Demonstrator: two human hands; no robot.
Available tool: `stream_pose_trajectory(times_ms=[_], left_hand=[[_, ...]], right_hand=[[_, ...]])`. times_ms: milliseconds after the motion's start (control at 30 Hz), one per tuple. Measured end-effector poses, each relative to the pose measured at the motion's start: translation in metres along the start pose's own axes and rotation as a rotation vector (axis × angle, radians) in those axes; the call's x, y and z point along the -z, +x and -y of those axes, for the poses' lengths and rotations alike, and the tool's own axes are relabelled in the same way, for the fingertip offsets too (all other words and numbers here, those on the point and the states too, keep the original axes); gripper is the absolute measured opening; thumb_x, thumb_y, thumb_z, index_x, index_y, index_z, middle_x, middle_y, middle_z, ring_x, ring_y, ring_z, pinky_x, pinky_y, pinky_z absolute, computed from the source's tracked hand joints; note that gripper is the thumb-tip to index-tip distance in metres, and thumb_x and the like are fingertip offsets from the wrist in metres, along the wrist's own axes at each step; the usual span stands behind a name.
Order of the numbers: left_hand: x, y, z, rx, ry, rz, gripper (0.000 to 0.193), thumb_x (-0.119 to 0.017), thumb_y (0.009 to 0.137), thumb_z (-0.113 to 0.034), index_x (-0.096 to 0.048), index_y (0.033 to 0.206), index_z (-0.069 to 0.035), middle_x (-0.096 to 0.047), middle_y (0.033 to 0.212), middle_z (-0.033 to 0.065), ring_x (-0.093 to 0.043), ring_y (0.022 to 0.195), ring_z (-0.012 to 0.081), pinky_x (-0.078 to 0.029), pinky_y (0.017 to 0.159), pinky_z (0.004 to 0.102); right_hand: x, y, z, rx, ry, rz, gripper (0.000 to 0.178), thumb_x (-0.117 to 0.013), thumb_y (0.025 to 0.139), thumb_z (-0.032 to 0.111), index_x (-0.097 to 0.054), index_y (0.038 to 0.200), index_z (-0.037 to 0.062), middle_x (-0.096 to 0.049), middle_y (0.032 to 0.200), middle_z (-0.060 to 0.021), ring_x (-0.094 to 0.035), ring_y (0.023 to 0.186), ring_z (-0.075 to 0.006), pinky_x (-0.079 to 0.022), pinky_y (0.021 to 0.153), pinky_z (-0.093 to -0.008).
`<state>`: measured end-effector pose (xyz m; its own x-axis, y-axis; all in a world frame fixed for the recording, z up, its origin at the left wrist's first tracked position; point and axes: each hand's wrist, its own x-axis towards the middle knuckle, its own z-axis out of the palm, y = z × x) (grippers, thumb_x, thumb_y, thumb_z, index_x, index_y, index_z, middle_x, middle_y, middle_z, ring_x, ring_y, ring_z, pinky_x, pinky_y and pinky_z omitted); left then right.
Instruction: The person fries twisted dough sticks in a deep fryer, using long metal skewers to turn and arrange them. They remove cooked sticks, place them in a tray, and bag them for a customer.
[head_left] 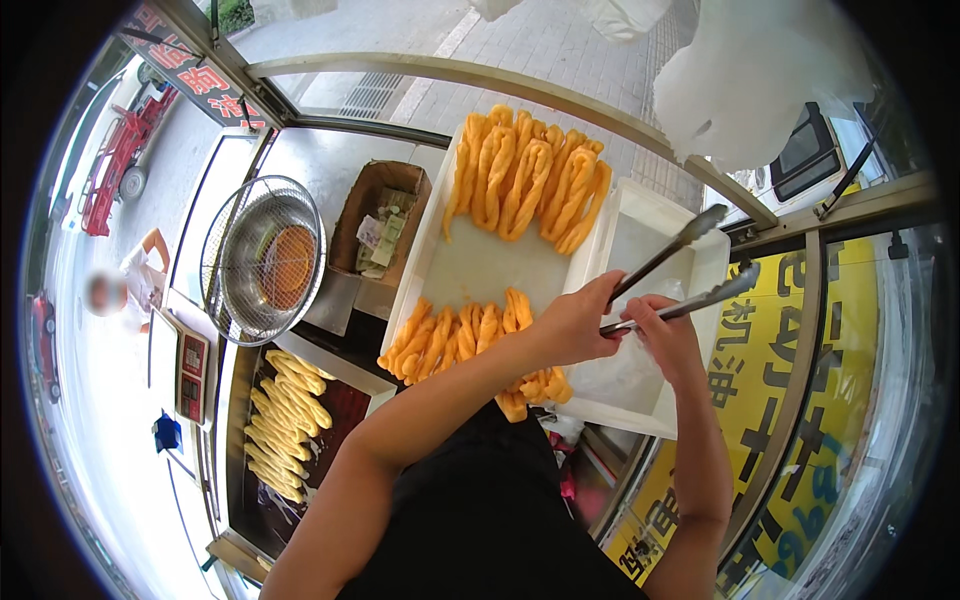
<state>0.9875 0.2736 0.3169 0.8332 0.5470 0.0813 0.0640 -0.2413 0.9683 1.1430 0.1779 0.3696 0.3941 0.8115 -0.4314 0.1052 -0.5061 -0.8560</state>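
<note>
Both hands are at a pair of metal tongs [690,303] with black-toned arms, spread apart and pointing to the far right. My left hand [572,322] is closed around the handle end. My right hand [667,338] has its fingers closed on the nearer arm of the tongs. Nothing sits between the tong tips. Under my left forearm lies a near row of fried dough twists [440,340] in a white tray [500,272]. More golden fried dough twists [525,175] fill its far end. Below my hands stands a second white tray [625,408], with clear plastic in it.
To the left, a wire strainer [262,210] rests over a metal bowl beside a cardboard box [350,235] of banknotes. Pale dough twists [285,425] lie in a dark pan near a scale [192,365]. A metal frame [520,92] and hanging plastic bags [755,85] border the stall. A person stands outside, left.
</note>
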Motion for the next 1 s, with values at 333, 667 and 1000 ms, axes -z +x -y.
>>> stream_pose_trajectory(times_ms=[333, 667, 1000], left_hand=[[0.091, -0.033, 0.110, 0.648, 0.717, -0.339, 0.055, -0.077, 0.075, -0.031, -0.044, 0.106, 0.000, -0.062, 0.102, 0.0236, -0.064, 0.092, 0.0397, -0.053, 0.077, 0.0453], [0.109, -0.027, 0.124, 0.759, 0.749, -0.180, 0.041, -0.072, 0.079, -0.026, -0.049, 0.101, -0.001, -0.067, 0.093, 0.0200, -0.066, 0.090, 0.0389, -0.053, 0.077, 0.0467], [0.127, -0.073, -0.001, 0.441, 0.195, -0.313, 0.035, -0.066, 0.078, -0.015, -0.055, 0.109, -0.002, -0.051, 0.069, 0.0033, -0.048, 0.061, 0.0114, -0.042, 0.058, 0.0283]], right_hand=[[0.083, -0.021, 0.035, 0.103, 0.098, -0.206, 0.058, -0.057, 0.082, 0.000, -0.049, 0.139, 0.0072, -0.059, 0.090, 0.0014, -0.047, 0.065, -0.0022, -0.037, 0.057, -0.0164], [0.102, -0.031, 0.064, 0.100, -0.151, -0.433, 0.029, -0.050, 0.097, 0.011, -0.060, 0.122, 0.0010, -0.062, 0.074, -0.0037, -0.043, 0.052, -0.0039, -0.036, 0.049, -0.0184], [0.089, -0.012, 0.087, 0.034, 0.376, -0.375, 0.028, -0.053, 0.099, 0.029, -0.067, 0.109, 0.0064, -0.061, 0.067, -0.0010, -0.045, 0.046, -0.0051, -0.031, 0.039, -0.0194]])
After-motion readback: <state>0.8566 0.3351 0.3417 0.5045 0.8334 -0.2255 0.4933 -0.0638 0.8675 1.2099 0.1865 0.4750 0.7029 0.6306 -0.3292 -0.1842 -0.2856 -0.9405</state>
